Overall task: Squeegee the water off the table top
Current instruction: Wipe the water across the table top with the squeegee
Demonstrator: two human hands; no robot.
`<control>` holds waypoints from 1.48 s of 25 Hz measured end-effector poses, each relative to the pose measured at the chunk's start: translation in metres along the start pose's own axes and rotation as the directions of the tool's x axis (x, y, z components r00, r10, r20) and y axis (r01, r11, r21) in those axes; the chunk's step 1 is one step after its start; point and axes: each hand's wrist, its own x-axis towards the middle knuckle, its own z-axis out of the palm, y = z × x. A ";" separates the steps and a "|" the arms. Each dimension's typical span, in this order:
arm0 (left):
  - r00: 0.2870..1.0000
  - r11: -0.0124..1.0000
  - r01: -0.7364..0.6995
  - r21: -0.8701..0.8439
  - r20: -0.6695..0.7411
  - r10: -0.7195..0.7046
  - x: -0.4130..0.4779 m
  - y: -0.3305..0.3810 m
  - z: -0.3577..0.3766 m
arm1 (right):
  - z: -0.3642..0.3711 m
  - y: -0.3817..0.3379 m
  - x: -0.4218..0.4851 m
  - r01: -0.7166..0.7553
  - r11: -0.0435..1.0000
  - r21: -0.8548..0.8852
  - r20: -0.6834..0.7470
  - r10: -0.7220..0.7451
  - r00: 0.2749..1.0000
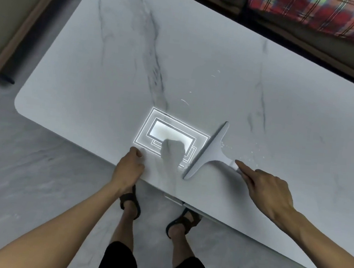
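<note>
Head view: we see the white marble-look table top (201,56) running diagonally across frame, grey veins through it. The squeegee (209,151), pale grey, lies with its blade flat on the top near the front edge, blade running diagonally, handle pointing toward the right hand (268,188). Right hand grips the handle end, index finger stretched along the handle, other fingers curled round it. Water droplets (254,154) are scattered on the top just right of the blade; a few thin streaks sit further back. Left hand (130,168) rests at the front edge, fingers curled over the rim, thumb on top, holding nothing else. Ceiling light reflection (171,133) is just left of the blade. Below the edge: two feet in dark sandals (130,200) on a grey floor (27,173).
</note>
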 end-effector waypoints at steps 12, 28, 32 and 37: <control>0.998 0.998 0.056 -0.038 -0.003 -0.056 -0.023 -0.031 0.014 | 0.054 -0.120 0.047 0.585 0.807 -0.073 0.160 -0.570 0.806; 0.985 0.999 0.034 0.002 0.168 -0.034 -0.033 0.032 0.032 | -0.015 0.064 0.003 0.217 0.952 -0.214 -0.053 -0.233 0.971; 0.997 0.994 0.069 -0.089 -0.031 -0.072 -0.015 0.027 0.003 | -0.026 0.000 0.049 0.427 0.884 -0.190 -0.002 -0.435 0.900; 0.989 0.994 0.082 -0.078 -0.117 -0.091 0.040 0.032 -0.041 | -0.027 -0.082 0.138 0.578 0.787 -0.217 0.103 -0.570 0.815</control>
